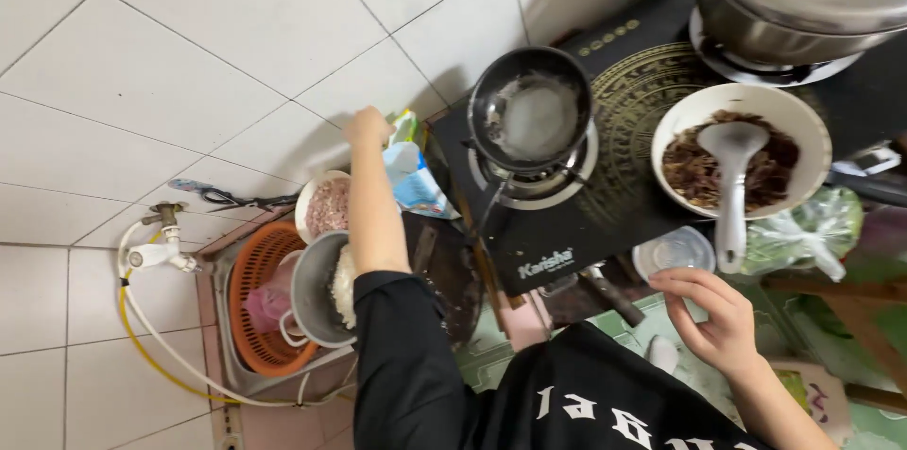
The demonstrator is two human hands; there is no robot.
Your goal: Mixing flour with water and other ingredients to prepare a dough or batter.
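Your left hand [367, 125] grasps a blue packet [414, 176] beside the empty pan [531, 115]; your right hand [720, 313], released, hovers near the bowl [812, 143] of dark shreds.

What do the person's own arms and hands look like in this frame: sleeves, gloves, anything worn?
Both hands are bare, with no gloves; no rings or watch can be made out. The left hand extends from a bare forearm, with a black sleeve covering the upper arm down to about the elbow. The right hand and its wrist are bare too. The black garment carries large white lettering across the front.
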